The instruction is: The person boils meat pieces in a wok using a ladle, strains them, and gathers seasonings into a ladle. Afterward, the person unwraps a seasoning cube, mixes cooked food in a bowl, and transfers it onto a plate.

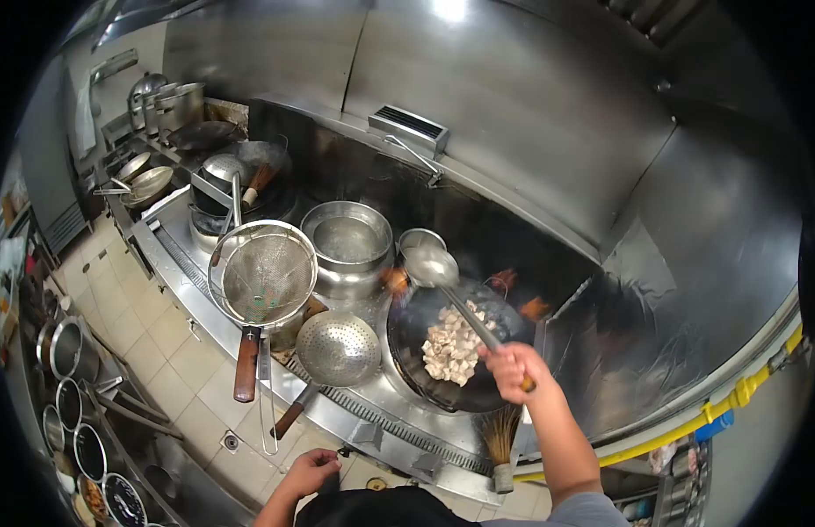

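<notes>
My right hand (515, 372) is wrapped round the handle of a long metal ladle (432, 266). The ladle's bowl is above the back left edge of a dark wok (407, 336), beside a small metal pot (422, 239). Pale chopped pieces of food (454, 347) lie in the wok, with orange flame at its far side. My left hand (311, 472) is low at the stove's front edge, near a small dark knob (344, 451); its fingers are curled, and whether they touch the knob is unclear.
A perforated ladle (339, 350) and a mesh strainer (265, 270) rest left of the wok. Behind them stands a large metal pot (347, 235). A straw brush (499, 443) is at the front right. Round containers (73, 347) line the far left.
</notes>
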`<state>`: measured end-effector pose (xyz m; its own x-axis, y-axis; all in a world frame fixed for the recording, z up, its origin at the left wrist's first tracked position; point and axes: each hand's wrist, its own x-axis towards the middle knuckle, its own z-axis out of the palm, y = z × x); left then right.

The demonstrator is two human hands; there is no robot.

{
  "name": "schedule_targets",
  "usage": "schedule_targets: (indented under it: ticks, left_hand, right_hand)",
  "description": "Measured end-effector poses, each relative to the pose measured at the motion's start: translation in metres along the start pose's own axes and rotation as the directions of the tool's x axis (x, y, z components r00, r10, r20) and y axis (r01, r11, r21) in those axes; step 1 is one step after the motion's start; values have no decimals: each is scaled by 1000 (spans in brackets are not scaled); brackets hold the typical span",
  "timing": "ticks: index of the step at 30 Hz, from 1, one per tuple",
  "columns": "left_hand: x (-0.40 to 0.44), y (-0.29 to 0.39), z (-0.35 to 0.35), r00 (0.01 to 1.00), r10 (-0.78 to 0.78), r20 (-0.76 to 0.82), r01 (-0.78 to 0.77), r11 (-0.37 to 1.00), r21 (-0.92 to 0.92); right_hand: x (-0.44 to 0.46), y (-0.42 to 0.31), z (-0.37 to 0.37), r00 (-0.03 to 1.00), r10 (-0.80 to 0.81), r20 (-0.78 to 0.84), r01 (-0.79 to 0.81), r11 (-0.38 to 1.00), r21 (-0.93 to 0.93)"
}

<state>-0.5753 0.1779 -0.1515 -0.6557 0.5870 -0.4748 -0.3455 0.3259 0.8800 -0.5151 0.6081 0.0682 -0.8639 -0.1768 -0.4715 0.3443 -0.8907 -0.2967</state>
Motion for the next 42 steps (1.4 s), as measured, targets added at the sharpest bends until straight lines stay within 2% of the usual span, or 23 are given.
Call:
schedule_targets:
  ticks: [1,2,3,4,5,7,9,11,13,14,16,19,23,26,30,34,35,36,37,38,40,41,42]
  left_hand:
    - [-1,-1,4,1000,13,-3,-13,1000,-18]
    - [-5,2,4,1000,10,15,-9,1000,-28]
    - [-1,4,3,999,17,28,-16,999,-41]
    - [1,-4,0,999,29,20,-27,995,-95]
    - [3,-12,-4,999,42,11,-40,993,-111]
    - [6,-26,-10,1000,20,0,-19,963,-269]
    - [4,-22,-16,999,-32,10,33,975,-218]
    - [14,-37,-19,998,31,48,-18,969,-246]
    - [12,-36,-24,996,50,71,-30,965,-259]
    - [17,-41,-23,993,59,103,-26,954,-299]
    - [21,-42,-25,986,87,143,-38,949,-313]
    - [16,-39,-36,979,70,193,3,934,-356]
    - [13,-40,-62,986,73,148,-22,948,-317]
    - [2,-23,-76,983,32,179,27,947,-319]
    - [10,-46,-83,973,10,230,72,936,-345]
    - [7,-46,-85,949,-52,312,92,989,-114]
    - [5,-44,-85,942,-97,322,122,991,-58]
    - [-5,-29,-88,947,-97,305,98,995,13]
    - [-11,-29,-87,952,-92,291,91,996,16]
    - [-15,-37,-84,963,-70,260,95,992,-84]
    - [-21,-68,-76,979,-59,196,110,960,-259]
    - [-24,-80,-76,980,-77,182,123,959,-257]
    - [-24,-88,-77,986,-57,154,96,961,-258]
  right_hand:
    - [-14,5,-5,996,-2,-89,-7,995,-96]
    - [-29,10,-7,963,-122,-241,10,908,-419]
    - [-30,20,-6,853,-370,-368,-38,660,-750]
    - [-23,27,-15,726,-548,-415,-234,370,-899]
    - [-22,29,-18,641,-680,-356,-349,155,-924]
    - [-7,13,-12,625,-749,-220,-382,-48,-923]
    - [34,-25,7,620,-776,116,-341,-400,-851]
    - [81,-52,73,596,-677,431,-259,-670,-696]
    - [146,-80,124,526,-682,509,-320,-713,-624]
    - [182,-98,143,518,-691,505,-450,-721,-527]
    - [235,-115,194,565,-662,493,-571,-745,-346]
    - [290,-130,237,513,-765,389,-672,-640,-373]
    - [270,-130,241,602,-769,215,-705,-638,-309]
    - [170,-57,229,664,-659,353,-630,-748,-210]
    - [108,6,214,618,-737,273,-651,-675,-347]
    - [175,-24,160,724,-663,192,-482,-685,-547]
    - [213,-40,132,749,-610,260,-411,-735,-539]
    - [249,-39,129,774,-629,79,-463,-646,-607]
    - [286,-40,119,761,-612,-216,-500,-339,-797]
    - [328,-51,93,779,-581,-235,-492,-334,-804]
    - [367,-37,86,856,-387,-341,-308,146,-940]
    - [396,-42,81,833,-47,-551,-332,755,-566]
    - [416,-49,68,914,120,-387,-261,904,-338]
